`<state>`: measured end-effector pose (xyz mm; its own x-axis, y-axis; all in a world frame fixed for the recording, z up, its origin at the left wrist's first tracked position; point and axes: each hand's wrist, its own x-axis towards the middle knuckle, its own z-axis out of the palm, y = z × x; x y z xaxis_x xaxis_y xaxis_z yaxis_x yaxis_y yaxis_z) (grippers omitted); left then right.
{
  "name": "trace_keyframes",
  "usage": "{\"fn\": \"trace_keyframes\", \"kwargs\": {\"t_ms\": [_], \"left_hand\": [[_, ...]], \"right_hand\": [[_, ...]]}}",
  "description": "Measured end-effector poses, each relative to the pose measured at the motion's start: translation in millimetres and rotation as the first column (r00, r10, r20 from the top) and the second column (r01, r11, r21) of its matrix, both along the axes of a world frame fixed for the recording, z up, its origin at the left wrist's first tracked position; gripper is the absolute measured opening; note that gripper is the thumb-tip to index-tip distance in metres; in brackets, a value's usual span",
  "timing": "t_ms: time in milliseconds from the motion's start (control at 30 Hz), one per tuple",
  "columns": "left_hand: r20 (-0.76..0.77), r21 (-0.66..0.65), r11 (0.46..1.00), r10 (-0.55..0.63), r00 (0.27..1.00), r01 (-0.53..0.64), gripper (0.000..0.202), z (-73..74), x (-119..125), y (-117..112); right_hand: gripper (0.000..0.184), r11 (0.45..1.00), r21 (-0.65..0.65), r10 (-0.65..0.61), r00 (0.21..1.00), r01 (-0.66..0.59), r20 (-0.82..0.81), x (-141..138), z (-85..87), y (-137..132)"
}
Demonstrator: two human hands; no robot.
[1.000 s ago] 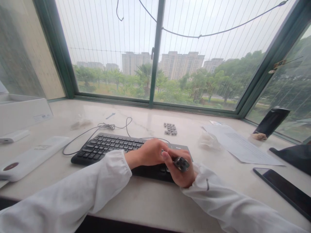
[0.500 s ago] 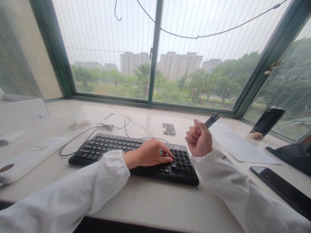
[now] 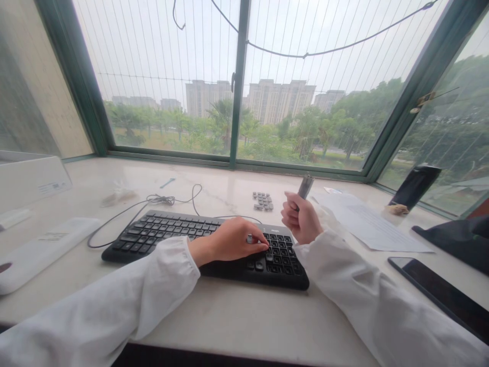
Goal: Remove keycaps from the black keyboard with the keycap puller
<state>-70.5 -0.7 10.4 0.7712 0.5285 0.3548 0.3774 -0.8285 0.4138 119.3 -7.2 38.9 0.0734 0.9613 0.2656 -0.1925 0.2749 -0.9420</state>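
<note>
The black keyboard (image 3: 160, 239) lies on the pale counter, and many number-pad positions on its right side have no keycaps. My left hand (image 3: 233, 238) rests across the keyboard, thumb and forefinger pinched together at the pad's left edge; whatever is between the tips is too small to make out. Just above the pad's upper right corner, my right hand (image 3: 300, 216) is closed in a fist around a dark, slim tool (image 3: 306, 187) that points upward; its lower part is hidden by the fingers. Loose keycaps (image 3: 263, 201) sit in rows behind the keyboard.
A coiled cable (image 3: 162, 199) runs behind the keyboard. White boxes (image 3: 34, 176) stand at the left. On the right are paper sheets (image 3: 367, 224), a phone (image 3: 431, 290), a dark upright object (image 3: 414, 188) and a black bag (image 3: 458, 242). Windows close off the back.
My right hand has shifted left, and the tool in it has swung from slanting right to nearly upright. My left hand stays pinched at the number pad. The view has shifted slightly.
</note>
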Motion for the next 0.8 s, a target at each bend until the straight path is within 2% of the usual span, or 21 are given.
{"fn": "trace_keyframes", "kwargs": {"t_ms": [33, 67, 133, 233, 300, 367, 467, 567, 700, 767, 800], "left_hand": [[-0.003, 0.008, 1.0, -0.007, 1.0, 0.007, 0.021, 0.2, 0, 0], [-0.003, 0.019, 1.0, -0.006, 1.0, 0.006, 0.021, 0.5, 0, 0], [-0.006, 0.039, 0.999, 0.029, 1.0, -0.029, 0.019, 2.0, -2, 1], [0.003, 0.037, 0.99, 0.134, 0.991, -0.134, 0.014, 5.7, -5, 3], [0.027, 0.017, 0.984, 0.176, 0.984, -0.176, 0.015, 8.3, -8, 5], [0.059, 0.009, 0.977, 0.213, 0.975, -0.214, 0.019, 9.8, -9, 7], [0.068, 0.018, 0.967, 0.251, 0.966, -0.253, 0.025, 9.4, -9, 8], [0.047, 0.014, 0.971, 0.24, 0.97, -0.241, 0.025, 8.0, -7, 8], [0.048, 0.028, 0.971, 0.235, 0.971, -0.237, 0.026, 10.3, -5, 5], [0.065, 0.05, 0.968, 0.244, 0.968, -0.248, 0.026, 12.7, -5, 4], [0.074, 0.062, 0.965, 0.251, 0.965, -0.255, 0.026, 13.7, -5, 4]], "right_hand": [[0.042, 0.991, 0.122, -0.071, 0.982, 0.049, 0.178, -3, -3.7, -3], [0.042, 0.968, 0.249, -0.133, 0.922, 0.041, 0.364, -6, -7.5, -6], [0.035, 0.906, 0.411, -0.2, 0.752, -0.102, 0.628, -11, -14.7, -13], [0.017, 0.831, 0.427, -0.191, 0.537, -0.357, 0.822, -13, -21.5, -21], [0.009, 0.779, 0.437, -0.208, 0.472, -0.45, 0.857, -13, -22.6, -24], [0.01, 0.722, 0.476, -0.253, 0.449, -0.502, 0.857, -15, -22.0, -28], [0.022, 0.632, 0.565, -0.368, 0.437, -0.53, 0.821, -20, -21.1, -32], [0.028, 0.539, 0.615, -0.463, 0.407, -0.576, 0.787, -24, -20.9, -35], [0.028, 0.455, 0.653, -0.537, 0.399, -0.606, 0.744, -26, -17.3, -40], [0.029, 0.365, 0.698, -0.586, 0.43, -0.616, 0.687, -30, -14.9, -48], [0.029, 0.297, 0.727, -0.611, 0.462, -0.62, 0.643, -34, -14.3, -54]]}}
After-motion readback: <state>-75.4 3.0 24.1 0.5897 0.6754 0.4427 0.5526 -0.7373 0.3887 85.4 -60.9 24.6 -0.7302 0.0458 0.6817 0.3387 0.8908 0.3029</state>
